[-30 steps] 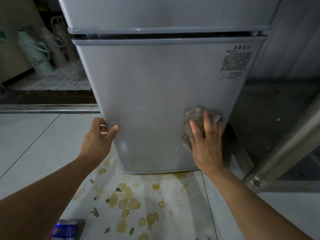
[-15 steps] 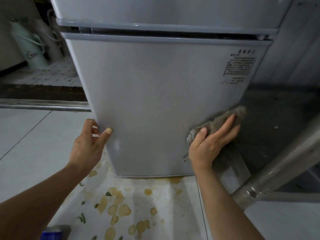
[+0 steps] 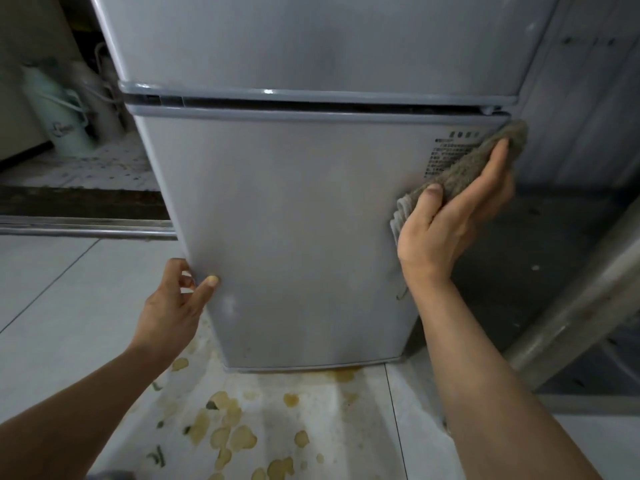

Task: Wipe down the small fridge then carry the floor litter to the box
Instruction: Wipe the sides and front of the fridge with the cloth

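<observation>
The small grey fridge [image 3: 294, 209] stands upright on the tiled floor [image 3: 52, 306], its 2 doors shut, with a dark seam between the upper and lower door. The right hand [image 3: 450, 220] presses a folded grey-brown cloth [image 3: 485, 161] against the upper right corner of the lower door, partly covering the printed label [image 3: 446, 154]; the thumb sits on top of the cloth and the fingers curl around its far side, so the hand is clenched on it. The left hand [image 3: 173, 306] grips the lower door's left edge, thumb flat on the front face and the other fingers wrapped behind the edge.

On the floor in front of the fridge lies the litter: yellowish peel-like scraps [image 3: 225, 434] and a few small green bits [image 3: 157, 457], scattered over a pale stained patch between the 2 forearms. None of it touches either hand.

To the left, behind a metal door track [image 3: 86, 230], a pale green jug-like container [image 3: 59, 116] stands upright beside other pale vessels (their contents cannot be seen). A metal pipe [image 3: 581, 296] slants across the right side.
</observation>
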`<state>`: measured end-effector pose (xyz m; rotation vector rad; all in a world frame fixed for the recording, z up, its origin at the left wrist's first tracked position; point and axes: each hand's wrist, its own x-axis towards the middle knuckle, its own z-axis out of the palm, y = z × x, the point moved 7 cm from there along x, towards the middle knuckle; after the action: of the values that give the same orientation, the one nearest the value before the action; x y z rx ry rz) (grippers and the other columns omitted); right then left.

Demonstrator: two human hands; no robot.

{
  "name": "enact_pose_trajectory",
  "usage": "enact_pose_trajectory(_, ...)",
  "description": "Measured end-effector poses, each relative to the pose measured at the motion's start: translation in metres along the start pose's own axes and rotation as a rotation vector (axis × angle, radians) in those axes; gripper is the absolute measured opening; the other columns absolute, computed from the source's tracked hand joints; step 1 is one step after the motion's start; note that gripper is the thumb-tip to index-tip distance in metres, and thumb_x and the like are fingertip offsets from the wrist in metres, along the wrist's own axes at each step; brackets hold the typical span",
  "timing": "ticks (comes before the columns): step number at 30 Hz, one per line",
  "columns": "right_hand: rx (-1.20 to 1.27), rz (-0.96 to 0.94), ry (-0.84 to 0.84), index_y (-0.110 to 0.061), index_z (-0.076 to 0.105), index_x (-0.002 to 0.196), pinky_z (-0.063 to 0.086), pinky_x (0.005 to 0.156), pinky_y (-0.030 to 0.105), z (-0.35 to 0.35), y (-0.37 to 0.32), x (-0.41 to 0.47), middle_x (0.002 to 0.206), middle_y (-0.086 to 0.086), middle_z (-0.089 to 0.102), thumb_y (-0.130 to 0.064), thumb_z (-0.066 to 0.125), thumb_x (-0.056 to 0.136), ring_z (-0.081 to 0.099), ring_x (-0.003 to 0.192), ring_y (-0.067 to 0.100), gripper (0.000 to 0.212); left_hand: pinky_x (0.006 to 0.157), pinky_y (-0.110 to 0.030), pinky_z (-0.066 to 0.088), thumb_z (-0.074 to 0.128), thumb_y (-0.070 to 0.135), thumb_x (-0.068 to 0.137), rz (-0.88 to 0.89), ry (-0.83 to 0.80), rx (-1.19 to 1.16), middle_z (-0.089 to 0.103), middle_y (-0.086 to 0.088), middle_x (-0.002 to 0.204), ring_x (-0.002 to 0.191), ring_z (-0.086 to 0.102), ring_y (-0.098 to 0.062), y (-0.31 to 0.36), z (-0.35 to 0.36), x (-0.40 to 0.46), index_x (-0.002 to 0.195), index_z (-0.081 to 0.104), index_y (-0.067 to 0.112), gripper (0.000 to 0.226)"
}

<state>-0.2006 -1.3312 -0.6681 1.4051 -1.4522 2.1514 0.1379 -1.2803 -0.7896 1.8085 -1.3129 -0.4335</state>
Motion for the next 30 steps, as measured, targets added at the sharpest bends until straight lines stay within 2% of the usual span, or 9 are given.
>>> enact_pose_trajectory(4,0.023,0.056,-0.041,0.007,0.032,0.139,0.023,0.110,0.019,-0.004,0.038,-0.034,0.139,0.027,0.037,-0.010,0.048,0.079,0.038,0.128,0.034,0.065,0.069,-0.037,0.047,0.048,0.047,0.089,-0.016,0.027,-0.044,0.056,0.000,0.099,0.079,0.059,-0.019,-0.004,0.002,0.000,0.105,0.040,0.026,0.027)
enact_pose_trajectory(8,0.008,0.239,-0.142,0.009,0.032,0.137,0.025,0.109,0.028,-0.009,0.089,-0.100,0.137,0.028,0.039,-0.018,0.041,0.081,0.040,0.126,0.038,0.063,0.069,-0.037,0.047,0.048,0.046,0.089,-0.001,0.061,-0.068,0.056,0.000,0.098,0.079,0.058,-0.018,-0.006,0.004,0.000,0.105,0.041,0.026,0.026)
enact_pose_trajectory(12,0.005,0.416,-0.231,0.003,0.027,0.142,0.027,0.108,0.028,-0.014,0.130,-0.149,0.138,0.024,0.035,-0.024,0.039,0.086,0.038,0.125,0.031,0.063,0.070,-0.035,0.046,0.048,0.046,0.089,0.015,0.084,-0.091,0.056,0.002,0.096,0.079,0.057,-0.012,-0.006,0.005,0.000,0.104,0.041,0.026,0.026)
enact_pose_trajectory(15,-0.004,0.546,-0.290,0.000,0.019,0.146,0.029,0.110,0.036,-0.020,0.146,-0.178,0.144,0.025,0.029,-0.018,0.040,0.094,0.035,0.131,0.035,0.058,0.076,-0.038,0.047,0.046,0.048,0.090,-0.009,0.093,-0.101,0.055,0.001,0.102,0.086,0.056,-0.019,-0.008,0.008,-0.003,0.106,0.040,0.026,0.028)
enact_pose_trajectory(19,-0.012,0.701,-0.301,-0.001,0.007,0.148,0.009,0.107,0.010,-0.021,0.143,-0.189,0.152,0.025,0.012,-0.008,0.041,0.098,0.019,0.140,0.034,0.062,0.088,-0.044,0.047,0.041,0.042,0.095,-0.159,0.003,-0.132,0.058,-0.002,0.108,0.102,0.056,-0.025,-0.031,0.023,-0.017,0.110,0.047,0.019,0.028)
enact_pose_trajectory(22,-0.016,0.497,-0.284,-0.002,0.000,0.149,-0.004,0.101,-0.004,-0.010,0.100,-0.168,0.153,0.026,-0.005,-0.011,0.043,0.095,0.004,0.141,0.029,0.070,0.092,-0.046,0.047,0.043,0.037,0.096,-0.239,-0.065,-0.146,0.058,-0.002,0.111,0.101,0.054,-0.024,-0.043,0.032,-0.023,0.112,0.050,0.018,0.026)
enact_pose_trajectory(25,-0.099,0.254,-0.266,-0.004,0.006,0.149,-0.004,0.117,0.024,0.009,0.062,-0.150,0.152,0.031,-0.005,-0.022,0.042,0.092,-0.002,0.142,0.038,0.069,0.085,-0.041,0.048,0.045,0.037,0.095,-0.239,-0.061,-0.161,0.058,0.000,0.104,0.093,0.054,-0.022,-0.045,0.032,-0.020,0.107,0.050,0.019,0.022)
enact_pose_trajectory(27,-0.209,-0.011,-0.287,-0.005,0.016,0.146,0.006,0.117,0.045,0.018,0.050,-0.156,0.148,0.036,0.006,-0.026,0.043,0.094,0.005,0.140,0.042,0.062,0.080,-0.039,0.048,0.047,0.037,0.094,-0.244,-0.045,-0.176,0.058,0.003,0.098,0.088,0.054,-0.019,-0.048,0.033,-0.018,0.104,0.050,0.019,0.021)
enact_pose_trajectory(30,-0.360,-0.419,-0.475,-0.014,0.028,0.138,0.013,0.112,0.055,0.020,0.061,-0.196,0.145,0.030,0.013,-0.030,0.050,0.091,0.019,0.134,0.042,0.054,0.065,-0.030,0.044,0.048,0.037,0.094,-0.253,-0.020,-0.205,0.056,0.011,0.087,0.075,0.053,-0.011,-0.053,0.036,-0.019,0.102,0.048,0.020,0.019)
